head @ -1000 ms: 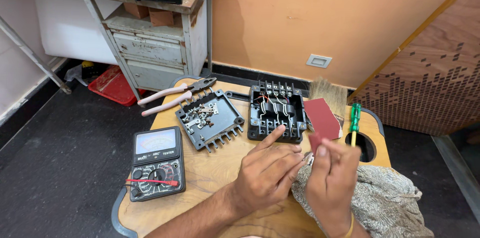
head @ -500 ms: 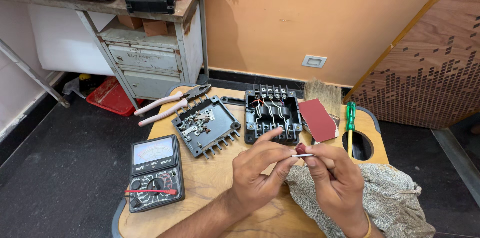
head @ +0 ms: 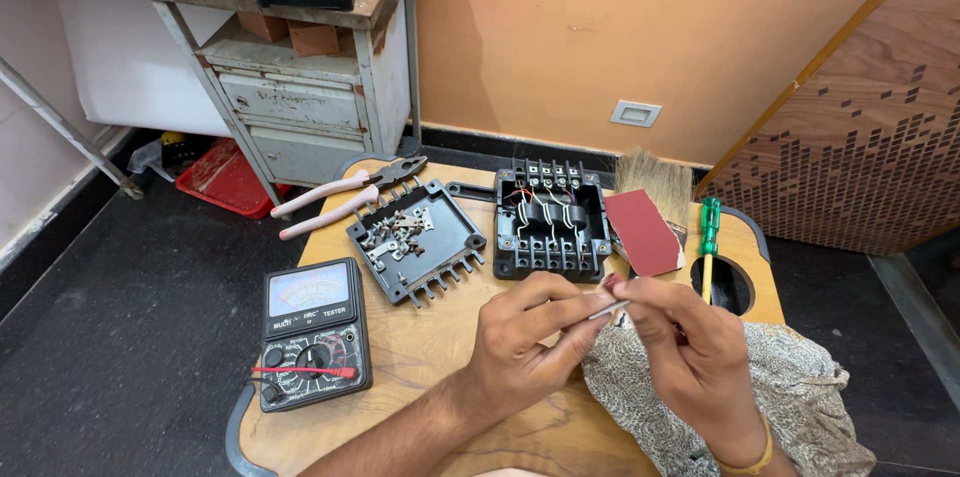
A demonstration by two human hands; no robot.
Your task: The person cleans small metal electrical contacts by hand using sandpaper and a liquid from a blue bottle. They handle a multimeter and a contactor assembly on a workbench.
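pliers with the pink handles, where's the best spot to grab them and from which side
Grip the pliers by the two pink handles, near their middle, coming from the table's left edge. They lie flat with the handles splayed toward that edge and nothing beside them, while the jaws point toward the open black casing. The left hand is nearer, though it now pinches a small metal part.

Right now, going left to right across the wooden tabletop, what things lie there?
Black analog multimeter → pink-handled pliers → black tray of metal parts → open black wired housing → dark red sandpaper sheet → green-handled screwdriver.
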